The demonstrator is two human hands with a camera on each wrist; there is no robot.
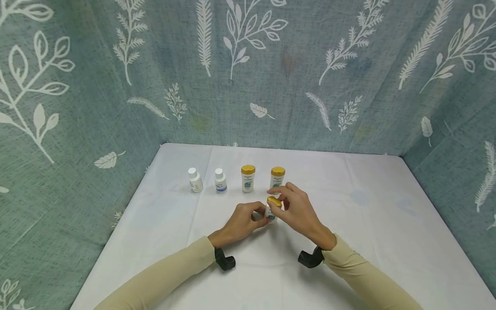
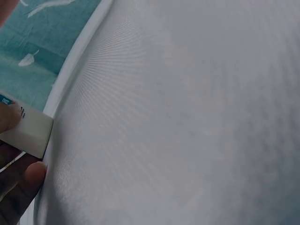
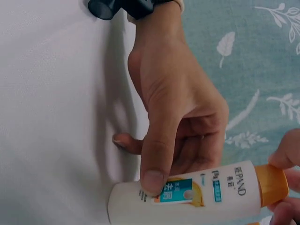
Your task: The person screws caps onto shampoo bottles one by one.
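Observation:
My left hand [image 1: 243, 220] grips the lower body of a white bottle [image 1: 270, 213] with a gold cap [image 1: 274, 201], just above the table. With its thumb and fingers, my right hand [image 1: 299, 210] pinches that cap. In the right wrist view the left thumb presses the label of the bottle [image 3: 225, 199], marked REPAND, while right fingers [image 3: 287, 154] hold the cap [image 3: 271, 185] at the frame's edge. Only the bottle's base end [image 2: 33, 133] shows in the left wrist view, between the left thumb and fingers [image 2: 21, 185].
Behind the hands stand two more gold-capped bottles, one upright [image 1: 248, 178] and one [image 1: 277, 175] partly hidden by the right hand. Two small white-capped bottles [image 1: 195, 180] [image 1: 220, 181] stand to their left. Leaf-patterned curtains [image 1: 271, 107] border the white table [image 1: 348, 241].

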